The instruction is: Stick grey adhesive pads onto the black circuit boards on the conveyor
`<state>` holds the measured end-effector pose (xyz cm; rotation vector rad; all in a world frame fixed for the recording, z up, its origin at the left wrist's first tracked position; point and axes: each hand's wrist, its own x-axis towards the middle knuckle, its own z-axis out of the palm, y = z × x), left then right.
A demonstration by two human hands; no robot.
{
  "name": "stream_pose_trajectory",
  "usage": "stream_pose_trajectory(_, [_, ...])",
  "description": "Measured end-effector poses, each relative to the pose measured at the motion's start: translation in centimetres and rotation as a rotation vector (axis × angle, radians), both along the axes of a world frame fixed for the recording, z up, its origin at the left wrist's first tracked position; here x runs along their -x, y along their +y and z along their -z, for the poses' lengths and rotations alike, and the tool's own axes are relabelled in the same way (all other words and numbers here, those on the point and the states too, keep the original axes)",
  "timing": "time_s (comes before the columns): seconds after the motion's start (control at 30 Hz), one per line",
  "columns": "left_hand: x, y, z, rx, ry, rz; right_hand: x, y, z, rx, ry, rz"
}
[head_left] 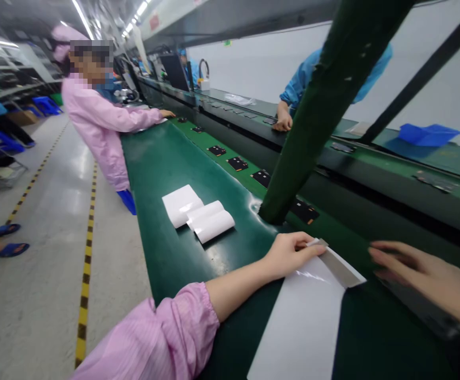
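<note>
My left hand [291,254] pinches the upper edge of a long white glossy backing sheet [299,322], thumb on top. A flat grey strip [339,266] lies along that edge, under my thumb and out to the right corner. The sheet hangs down toward the bottom of the view. To the right, my right hand [423,274] is apart from the sheet, slightly blurred, with its fingers stretched and nothing visible in them. Farther up the green bench [160,158] lie white curled sheets [198,214], the nearest to my left forearm.
A thick green post [317,132] slants up beside my hands. Behind it, several black flat parts [237,163] lie in a row on a green conveyor belt [204,138]. A pink-clad co-worker [95,116] stands at the left; a blue sleeve [301,79] reaches in across the line.
</note>
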<state>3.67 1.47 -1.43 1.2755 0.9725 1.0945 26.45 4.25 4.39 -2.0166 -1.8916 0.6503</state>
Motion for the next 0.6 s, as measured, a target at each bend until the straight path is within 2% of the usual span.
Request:
stream_pose_trajectory(0.03, [0.0,0.0,0.0,0.004,-0.010,0.009,1.6,-0.6,-1.2,0.058,0.091,-0.010])
stream_pose_trajectory(0.13, [0.0,0.0,-0.1,-0.003,-0.073,0.025,4.7,-1.8,-3.2,0.017,0.218,-0.119])
stream_pose_trajectory(0.33, [0.2,0.0,-0.3,-0.039,-0.098,0.051,5.5,-2.0,-2.3,-0.063,0.228,-0.253])
stream_pose_trajectory(0.6, [0.1,0.0,-0.2,-0.042,-0.125,0.059,6.7,-1.8,-2.1,-0.073,0.243,-0.316])
